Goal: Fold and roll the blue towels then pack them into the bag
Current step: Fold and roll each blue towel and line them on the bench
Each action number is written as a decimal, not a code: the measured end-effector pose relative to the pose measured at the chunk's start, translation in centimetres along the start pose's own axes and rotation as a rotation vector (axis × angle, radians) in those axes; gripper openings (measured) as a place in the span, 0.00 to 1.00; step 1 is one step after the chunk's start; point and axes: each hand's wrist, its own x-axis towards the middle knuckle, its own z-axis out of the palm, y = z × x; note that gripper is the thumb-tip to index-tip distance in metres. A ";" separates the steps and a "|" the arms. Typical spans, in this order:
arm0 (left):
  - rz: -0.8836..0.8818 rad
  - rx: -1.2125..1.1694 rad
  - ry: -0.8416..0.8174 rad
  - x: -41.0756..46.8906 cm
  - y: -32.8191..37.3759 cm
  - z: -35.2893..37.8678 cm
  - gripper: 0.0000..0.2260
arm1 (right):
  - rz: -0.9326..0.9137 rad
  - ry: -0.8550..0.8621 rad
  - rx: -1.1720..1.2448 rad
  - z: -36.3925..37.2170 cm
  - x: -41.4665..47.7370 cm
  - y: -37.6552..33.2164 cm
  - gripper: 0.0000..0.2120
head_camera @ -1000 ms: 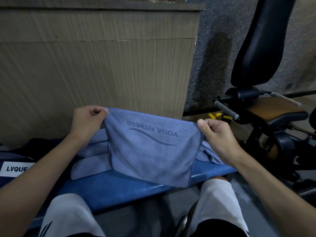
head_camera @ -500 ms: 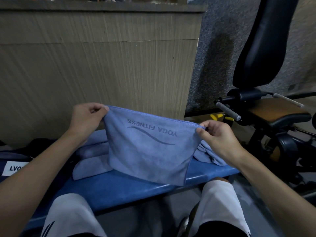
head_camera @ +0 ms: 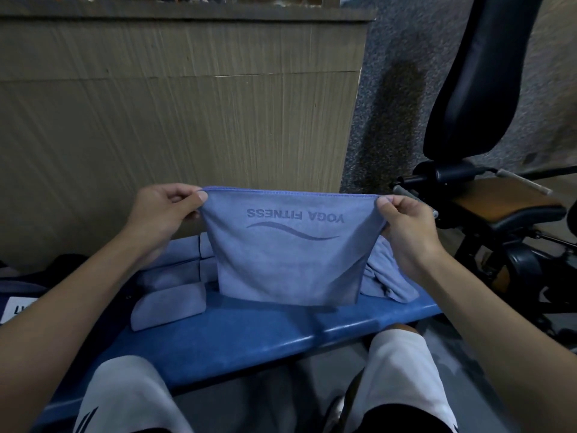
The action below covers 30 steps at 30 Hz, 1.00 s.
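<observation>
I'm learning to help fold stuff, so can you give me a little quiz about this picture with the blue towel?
1. True or false: the left hand and the right hand each pinch a top corner of the held towel.
2. Which words are printed on the held towel? A) YOGA FITNESS B) GYM CLUB C) SWIM TEAM
3. Fill in: the rolled towels lie on the blue ____.

Key: 1 true; 2 A; 3 bench.

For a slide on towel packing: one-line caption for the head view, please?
The left hand and right hand pinch the top corners of a blue towel over the bench, rolled towels beside it.
</observation>
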 end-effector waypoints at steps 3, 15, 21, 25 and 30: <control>-0.004 -0.050 -0.017 0.0 0.4 -0.1 0.08 | -0.024 0.006 -0.023 0.1 0.4 -0.3 0.10; -0.112 -0.112 -0.012 0.3 1.2 -0.3 0.06 | 0.052 -0.051 0.039 0.0 1.4 -0.9 0.05; -0.163 -0.119 -0.044 0.7 0.1 -0.3 0.04 | 0.035 0.011 -0.142 0.4 2.4 0.7 0.09; -0.228 -0.164 -0.046 1.4 0.0 0.3 0.03 | -0.009 0.030 -0.277 1.2 3.6 0.8 0.12; -0.161 -0.164 0.057 3.2 0.8 1.3 0.03 | -0.050 0.034 -0.201 2.7 5.0 -0.6 0.11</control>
